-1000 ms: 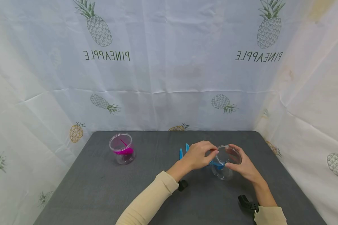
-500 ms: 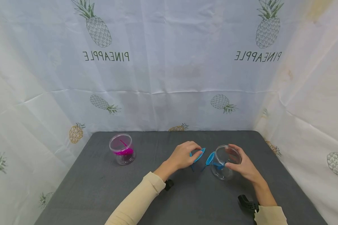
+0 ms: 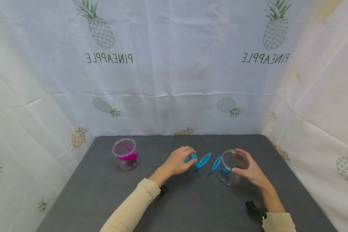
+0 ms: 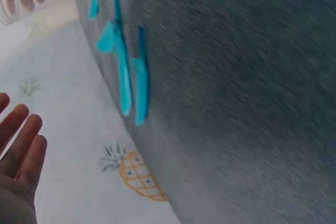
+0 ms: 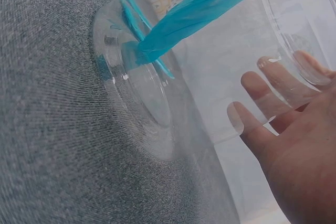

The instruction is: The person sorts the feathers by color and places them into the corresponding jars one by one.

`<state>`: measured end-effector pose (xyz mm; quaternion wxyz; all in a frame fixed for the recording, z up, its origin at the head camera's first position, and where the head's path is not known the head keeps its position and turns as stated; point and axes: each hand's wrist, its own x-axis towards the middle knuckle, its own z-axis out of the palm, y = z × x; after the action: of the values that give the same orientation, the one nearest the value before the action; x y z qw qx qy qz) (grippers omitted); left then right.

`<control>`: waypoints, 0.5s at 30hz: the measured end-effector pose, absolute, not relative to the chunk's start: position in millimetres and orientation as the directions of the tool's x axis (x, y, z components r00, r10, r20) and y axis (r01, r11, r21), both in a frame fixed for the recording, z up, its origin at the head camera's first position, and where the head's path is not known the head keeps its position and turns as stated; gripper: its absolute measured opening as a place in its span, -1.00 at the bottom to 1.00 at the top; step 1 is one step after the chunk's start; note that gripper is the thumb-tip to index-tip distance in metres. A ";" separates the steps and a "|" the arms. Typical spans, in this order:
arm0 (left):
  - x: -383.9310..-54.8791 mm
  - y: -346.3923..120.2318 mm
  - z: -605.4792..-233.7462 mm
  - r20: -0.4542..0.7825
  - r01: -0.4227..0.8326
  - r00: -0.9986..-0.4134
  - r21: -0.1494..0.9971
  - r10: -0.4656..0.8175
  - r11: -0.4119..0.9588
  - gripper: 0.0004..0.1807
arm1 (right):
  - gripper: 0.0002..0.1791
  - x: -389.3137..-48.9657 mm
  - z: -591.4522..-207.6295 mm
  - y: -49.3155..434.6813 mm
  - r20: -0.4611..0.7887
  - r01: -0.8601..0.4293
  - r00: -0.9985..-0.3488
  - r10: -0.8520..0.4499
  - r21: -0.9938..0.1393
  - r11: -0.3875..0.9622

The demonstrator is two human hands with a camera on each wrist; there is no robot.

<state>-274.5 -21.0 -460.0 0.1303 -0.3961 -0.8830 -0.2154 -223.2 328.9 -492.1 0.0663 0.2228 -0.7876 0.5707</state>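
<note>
My right hand [image 3: 253,170] grips a clear plastic jar [image 3: 231,181], fingers on its far side and thumb at the near side. Inside this jar leans a blue feather [image 5: 194,17], clearest in the right wrist view. Several more blue feathers [image 3: 205,160] lie on the table to the left of the jar. My left hand [image 3: 177,161] hovers at the leftmost of them, its fingers relaxed and spread from the thumb. Nothing shows between those fingers. The left wrist view has the loose feathers [image 4: 123,72] apart from the left fingers [image 4: 32,156].
A second clear jar [image 3: 129,165] stands at the left back with a bright pink feather [image 3: 129,156] inside. The dark grey table [image 3: 191,206] ends at a white pineapple-print curtain [image 3: 168,74]. Black wrist straps with cameras show below both hands.
My left hand has gone from the right jar's rim leftward past the blue feathers, uncovering them. The blue feather stays inside the right jar, which my right hand keeps holding in place.
</note>
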 end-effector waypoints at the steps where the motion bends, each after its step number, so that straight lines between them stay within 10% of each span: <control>1: -275.2 -23.4 -461.0 0.391 0.752 -0.657 0.272 0.645 0.601 -0.63 | -0.13 -223.2 -492.2 328.7 0.359 -0.426 -0.892 -0.274 -0.870 0.247; 15: -281.1 -43.4 -479.7 0.231 0.680 -0.733 0.259 0.639 0.686 -0.39 | -0.13 -224.2 -494.2 330.4 0.352 -0.418 -0.894 -0.277 -0.877 0.237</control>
<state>-281.1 -43.4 -479.7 0.0610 -0.3600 -0.9161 -0.1655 -224.2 330.4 -494.2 0.0613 0.2216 -0.7840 0.5766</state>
